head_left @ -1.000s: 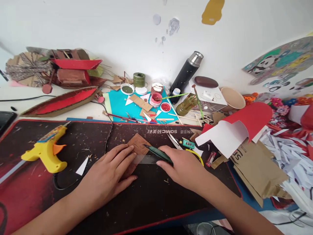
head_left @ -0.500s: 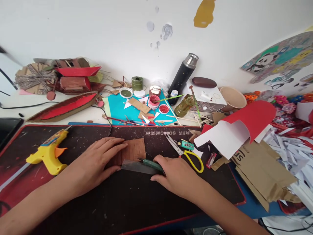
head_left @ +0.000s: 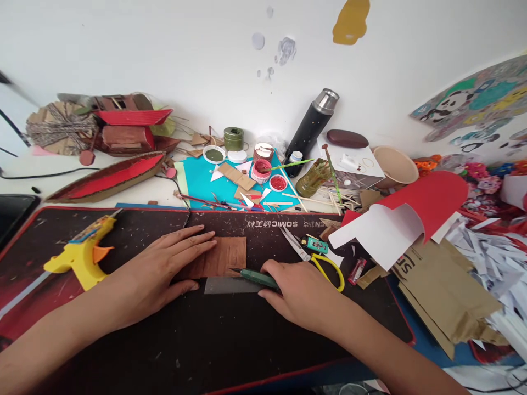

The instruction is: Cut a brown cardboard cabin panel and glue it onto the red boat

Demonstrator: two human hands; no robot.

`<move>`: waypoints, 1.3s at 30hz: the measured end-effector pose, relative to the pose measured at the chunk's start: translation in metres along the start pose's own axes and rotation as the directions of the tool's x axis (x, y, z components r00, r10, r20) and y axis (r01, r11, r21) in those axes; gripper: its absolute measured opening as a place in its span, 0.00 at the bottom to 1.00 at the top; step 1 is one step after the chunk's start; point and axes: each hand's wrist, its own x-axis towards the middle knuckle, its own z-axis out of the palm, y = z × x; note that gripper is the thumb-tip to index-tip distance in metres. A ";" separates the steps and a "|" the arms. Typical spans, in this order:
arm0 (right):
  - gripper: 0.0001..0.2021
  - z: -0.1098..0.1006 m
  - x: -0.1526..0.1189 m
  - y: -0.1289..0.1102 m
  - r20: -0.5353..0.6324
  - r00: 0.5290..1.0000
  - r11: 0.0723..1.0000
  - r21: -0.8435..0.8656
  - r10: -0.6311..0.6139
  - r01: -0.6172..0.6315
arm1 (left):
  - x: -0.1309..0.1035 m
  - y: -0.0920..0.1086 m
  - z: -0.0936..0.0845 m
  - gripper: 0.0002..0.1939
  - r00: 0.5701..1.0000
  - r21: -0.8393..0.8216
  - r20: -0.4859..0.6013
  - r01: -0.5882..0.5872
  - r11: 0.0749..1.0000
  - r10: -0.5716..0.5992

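Observation:
My left hand [head_left: 168, 266] lies flat with its fingers spread, the fingertips on the left part of a brown-painted rectangular piece [head_left: 231, 253]. Part of that piece is hidden under the hand. My right hand [head_left: 292, 288] is closed round a dark green pen-like cutter [head_left: 259, 277], whose dark tip points left at the piece's lower edge. A clear flat strip [head_left: 224, 286] lies just below the brown piece, between the two hands. All of this rests on a black desk mat [head_left: 197, 340].
A yellow glue gun [head_left: 84, 255] lies left; scissors [head_left: 325, 269], a teal lighter [head_left: 317, 244] and a red lighter [head_left: 357, 271] lie right. Paint pots, a dark flask [head_left: 313, 123] and a red-lined boat [head_left: 111, 178] stand behind. Cardboard [head_left: 448, 291] is at far right.
The brown piece now lies straighter, and the clear strip looks flatter just below it. My left thumb has shifted slightly left. My right hand still holds the cutter.

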 end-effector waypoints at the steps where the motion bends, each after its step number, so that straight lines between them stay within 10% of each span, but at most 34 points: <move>1: 0.10 -0.001 0.000 0.001 -0.007 1.000 1.000 0.002 0.005 -0.005 | 0.000 0.000 0.001 0.36 1.000 0.001 0.005 0.004 1.000 -0.004; 15: 0.11 -0.010 -0.001 0.012 -0.022 0.998 0.997 0.062 0.054 -0.053 | -0.002 -0.002 -0.008 0.37 0.997 0.010 0.076 -0.029 1.000 0.028; 23: 0.09 -0.012 0.017 0.013 -0.034 0.998 0.996 -0.068 0.057 -0.059 | 0.005 0.035 0.006 0.14 0.949 0.031 -0.312 0.048 0.998 -0.036; 39: 0.09 -0.007 0.025 0.014 -0.037 0.998 0.996 -0.069 0.059 -0.062 | -0.004 0.051 0.040 0.25 0.975 0.263 -0.145 -0.124 0.957 0.167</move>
